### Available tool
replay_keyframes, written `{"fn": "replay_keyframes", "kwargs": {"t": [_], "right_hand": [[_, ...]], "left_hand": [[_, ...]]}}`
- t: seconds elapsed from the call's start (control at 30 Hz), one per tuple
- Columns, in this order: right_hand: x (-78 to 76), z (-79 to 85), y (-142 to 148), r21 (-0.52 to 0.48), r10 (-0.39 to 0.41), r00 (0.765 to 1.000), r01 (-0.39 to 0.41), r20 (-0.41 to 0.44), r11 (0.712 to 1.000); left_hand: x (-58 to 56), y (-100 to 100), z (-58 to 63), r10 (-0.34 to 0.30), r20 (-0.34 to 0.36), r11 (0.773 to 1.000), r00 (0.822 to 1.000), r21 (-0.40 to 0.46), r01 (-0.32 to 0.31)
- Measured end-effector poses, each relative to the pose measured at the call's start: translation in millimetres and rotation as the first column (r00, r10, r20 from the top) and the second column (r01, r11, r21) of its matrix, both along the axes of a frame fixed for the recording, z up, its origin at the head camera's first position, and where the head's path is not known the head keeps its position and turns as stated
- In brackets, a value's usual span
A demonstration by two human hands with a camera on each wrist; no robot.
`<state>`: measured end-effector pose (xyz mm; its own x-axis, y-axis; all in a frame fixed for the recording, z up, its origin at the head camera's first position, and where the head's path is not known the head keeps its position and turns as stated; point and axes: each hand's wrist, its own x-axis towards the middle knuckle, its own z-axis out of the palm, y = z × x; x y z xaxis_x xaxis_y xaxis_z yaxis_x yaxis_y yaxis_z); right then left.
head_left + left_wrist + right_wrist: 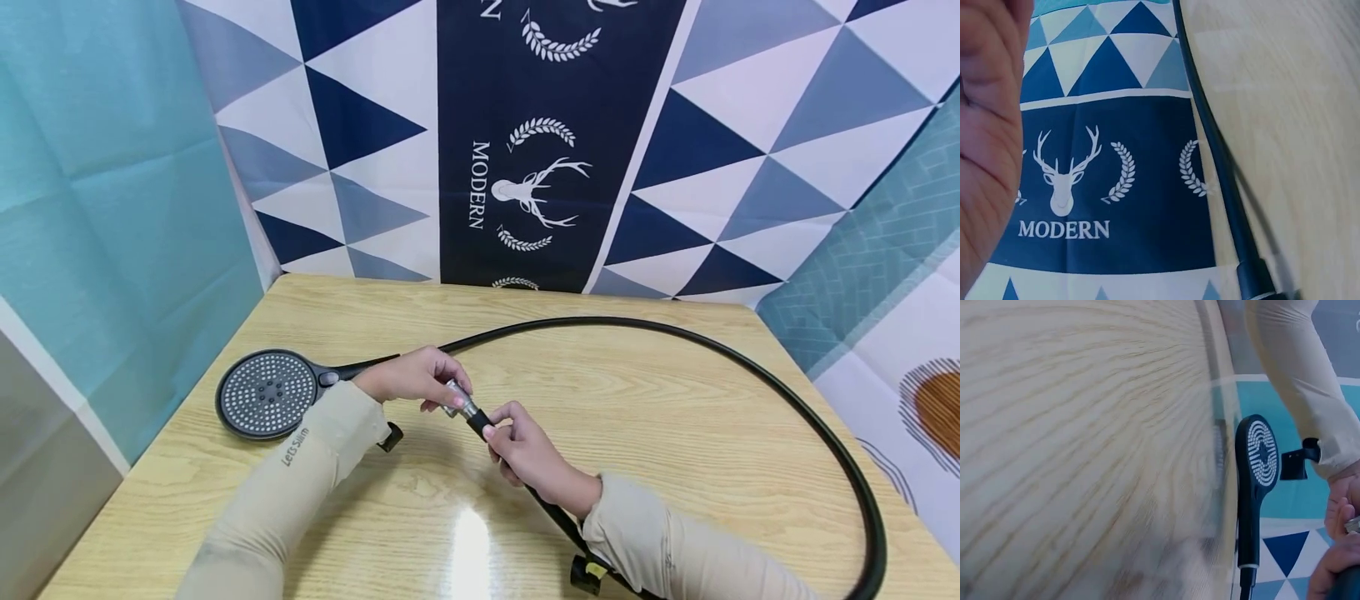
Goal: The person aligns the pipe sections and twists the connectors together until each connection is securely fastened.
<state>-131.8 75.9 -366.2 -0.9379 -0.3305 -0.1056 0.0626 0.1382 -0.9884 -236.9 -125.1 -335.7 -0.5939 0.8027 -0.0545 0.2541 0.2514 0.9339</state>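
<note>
Right hand [528,454], curled, grips black hose [585,320] near its end; left hand [422,377], nearly closed, pinches metal fitting [467,403] on that end; shower head [267,392] left on bench [675,425]; hose loops right and far, patterned cloth [375,92] beyond bench

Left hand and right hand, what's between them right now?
In the head view, part of the metal connector and the black hose end show between the left hand and right hand.
</note>
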Motion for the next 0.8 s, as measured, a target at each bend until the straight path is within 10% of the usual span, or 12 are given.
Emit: {"fn": "replay_keyframes", "kwargs": {"t": [0.37,0.8], "right_hand": [[-17.5,0.8,3.2,-0.082,-0.194,0.981,0.192,-0.021,0.978],[-20.4,3.0,6.8,-0.033,-0.203,0.979,0.203,0.004,0.979]], "left_hand": [[8.9,13.6,-1.3,0.359,0.110,0.925,0.927,0.086,-0.369],[7.4,0.2,0.5,0.158,0.099,0.969,0.983,0.174,-0.173]]}}
